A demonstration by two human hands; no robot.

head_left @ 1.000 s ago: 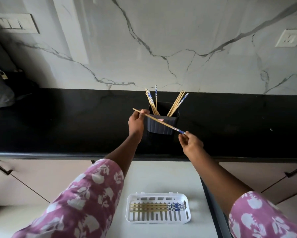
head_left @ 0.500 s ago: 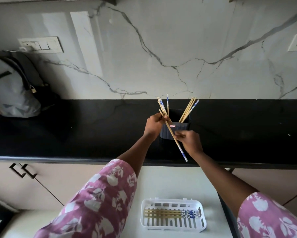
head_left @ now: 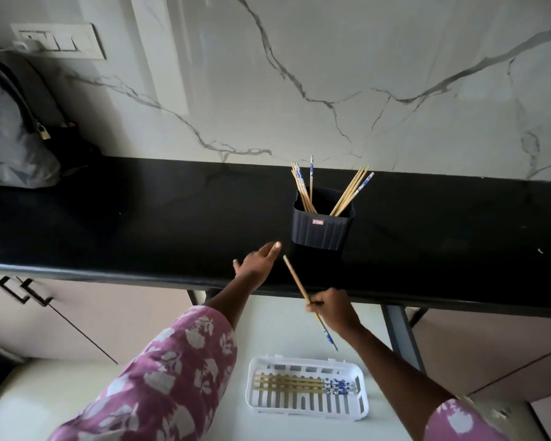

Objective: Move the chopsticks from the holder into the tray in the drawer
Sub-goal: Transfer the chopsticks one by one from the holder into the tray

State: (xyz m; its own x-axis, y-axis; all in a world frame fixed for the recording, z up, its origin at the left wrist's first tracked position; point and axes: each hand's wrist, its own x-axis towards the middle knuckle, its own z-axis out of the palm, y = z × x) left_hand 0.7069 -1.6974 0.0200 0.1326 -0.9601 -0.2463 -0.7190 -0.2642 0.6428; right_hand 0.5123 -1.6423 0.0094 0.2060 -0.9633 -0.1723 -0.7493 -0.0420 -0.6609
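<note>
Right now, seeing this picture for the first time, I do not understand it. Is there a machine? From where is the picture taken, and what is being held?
There is no machine here, only a person using two bare hands. The picture comes from a camera worn on the person's head, looking forward and down. On the black counter stands a dark holder with standing chopsticks in it, and a grey bag sits at the far left. Below the counter, an open drawer holds a white tray with a few flat chopsticks in it. The right hand grips a single chopstick, its blue end pointing toward the tray. The left hand is open above the counter and holds nothing.
</note>
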